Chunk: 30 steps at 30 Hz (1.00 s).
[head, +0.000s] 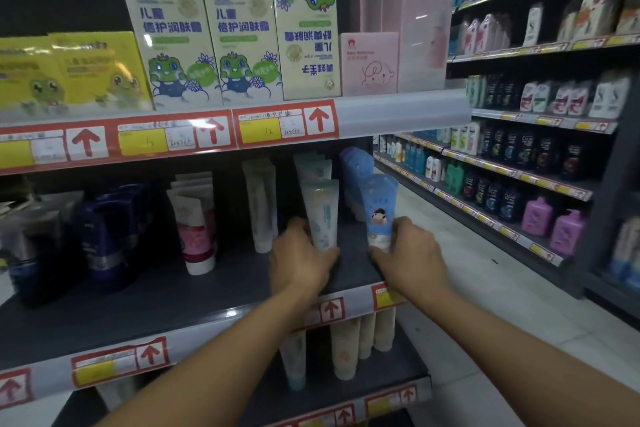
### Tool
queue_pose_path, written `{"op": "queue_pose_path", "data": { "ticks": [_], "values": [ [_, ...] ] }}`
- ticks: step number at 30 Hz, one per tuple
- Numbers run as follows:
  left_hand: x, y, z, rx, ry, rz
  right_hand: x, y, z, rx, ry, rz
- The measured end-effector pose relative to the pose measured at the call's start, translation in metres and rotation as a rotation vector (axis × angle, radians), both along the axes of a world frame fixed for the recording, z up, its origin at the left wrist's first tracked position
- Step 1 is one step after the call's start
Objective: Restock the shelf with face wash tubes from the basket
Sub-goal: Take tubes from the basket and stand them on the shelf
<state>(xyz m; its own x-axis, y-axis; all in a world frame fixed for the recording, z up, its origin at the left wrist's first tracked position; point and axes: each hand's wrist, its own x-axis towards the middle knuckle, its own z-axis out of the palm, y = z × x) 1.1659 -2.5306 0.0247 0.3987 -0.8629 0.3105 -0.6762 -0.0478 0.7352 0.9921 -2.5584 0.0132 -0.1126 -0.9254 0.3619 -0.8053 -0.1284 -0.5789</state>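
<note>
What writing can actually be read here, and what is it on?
"儿童 倍护润肤霜": two upright cream frog boxes, top shelf.
"12", handwritten: yellow price tag.
"CLEAR": dark bottles, far aisle.
Red up-arrows: shelf-edge strips.
Pale tube, blue tube, pink boxes: print too blurred.

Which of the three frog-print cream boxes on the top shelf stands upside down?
The rightmost frog box, beside the pink box: its print is inverted, the other two read upright.

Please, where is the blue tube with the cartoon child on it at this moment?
The blue tube stands at the right end of the middle shelf, held by the right hand, just right of the pale green tube that the left hand holds.
</note>
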Motion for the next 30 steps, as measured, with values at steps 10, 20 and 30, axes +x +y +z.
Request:
{"op": "queue_pose_path", "data": {
  "ticks": [10, 20, 30],
  "values": [
    [0.001, -0.049, -0.004, 0.029, -0.006, 0.048, 0.011, -0.056, 0.012, 0.088, 0.021, -0.051],
    [0.005, -0.070, -0.013, -0.009, -0.028, 0.046, 0.019, -0.085, 0.006, 0.060, -0.016, -0.051],
    [0.005, -0.075, -0.017, -0.005, -0.017, 0.044, 0.018, -0.094, -0.002, 0.062, -0.081, -0.026]
  ]
}}
